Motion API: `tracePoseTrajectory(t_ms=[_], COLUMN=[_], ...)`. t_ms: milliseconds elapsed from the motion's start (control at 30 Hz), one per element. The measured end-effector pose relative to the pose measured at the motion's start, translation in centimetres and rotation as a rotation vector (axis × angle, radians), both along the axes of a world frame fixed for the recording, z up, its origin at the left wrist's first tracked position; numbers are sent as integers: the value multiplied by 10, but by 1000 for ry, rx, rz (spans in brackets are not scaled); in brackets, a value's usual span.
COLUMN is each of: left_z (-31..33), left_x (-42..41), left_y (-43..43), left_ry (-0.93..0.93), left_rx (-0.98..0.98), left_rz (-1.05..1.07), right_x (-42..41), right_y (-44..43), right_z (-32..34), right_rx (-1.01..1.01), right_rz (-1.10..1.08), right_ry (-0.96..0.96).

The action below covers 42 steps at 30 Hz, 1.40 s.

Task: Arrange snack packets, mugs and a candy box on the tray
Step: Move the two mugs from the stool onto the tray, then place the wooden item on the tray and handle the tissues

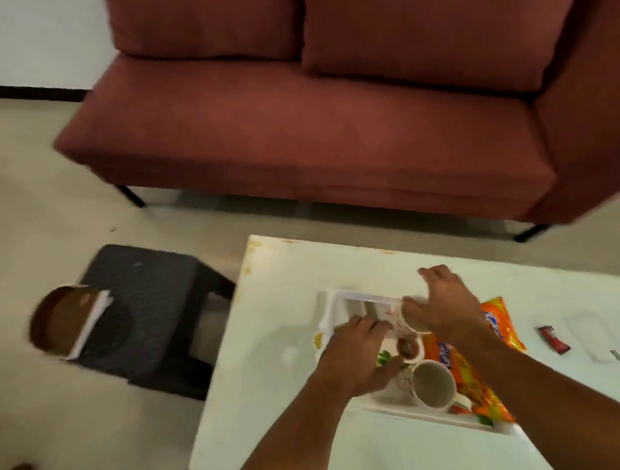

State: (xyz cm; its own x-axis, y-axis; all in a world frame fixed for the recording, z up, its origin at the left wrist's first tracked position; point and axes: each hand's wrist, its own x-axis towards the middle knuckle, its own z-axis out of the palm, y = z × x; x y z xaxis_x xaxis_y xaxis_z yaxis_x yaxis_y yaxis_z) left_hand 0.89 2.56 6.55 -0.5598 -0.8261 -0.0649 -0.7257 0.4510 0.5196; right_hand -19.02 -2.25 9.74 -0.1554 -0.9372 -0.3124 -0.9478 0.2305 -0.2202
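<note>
1. Head view, landmark: white rectangular plastic tray [333, 308] on white low table [279, 353], long axis running from far-left corner toward near-right corner.
2. Right hand [441, 305] at far end of tray, fingers wrapped round rim of white ceramic mug [413, 321] tilted with mouth toward camera; clamped on it.
3. Left hand [356, 355] over tray centre, fingers curled down on contents beneath; what is pinched, if anything, hidden; cannot tell.
4. Second white ceramic mug [432, 383] lying at near end of tray, mouth toward camera, untouched. Small round brown-filled item [409, 346] between the two mugs.
5. Orange crinkled snack packet [466, 374] along right edge of tray, partly under right forearm; blue lettering blurred, unreadable.
6. Small red wrapped candy [554, 339] well right of tray, off it; nearer right hand. Print unreadable.
7. Judgement: held mug needs setting upright in far compartment, directly below grip.
</note>
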Motion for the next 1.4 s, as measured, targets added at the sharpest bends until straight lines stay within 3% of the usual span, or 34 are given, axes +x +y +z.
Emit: tracePoseTrajectory(t_ms=[133,367,533,767,1067,1400], left_z=[47,109,121,61,-8,-39], left_x=[69,218,339,496,567,582], left_y=[-29,-55,-52,-36,-46,-53], left_ry=[10,-8,34,21,-9,-21], left_rx=[-193,-216,-206,-117,71,130], left_rz=[296,721,913,1272,1304,1264], right_x=[70,277,412,554,644,678], right_y=[-30,-56,-44,-35,-42,-42], right_z=[49,108,111,54,-28,-53], right_rx=[-213,-315,-147,81,159,123], right_rz=[62,280,364,287,173,161], right_ry=[-67,-316,-497,-628,-579,-462])
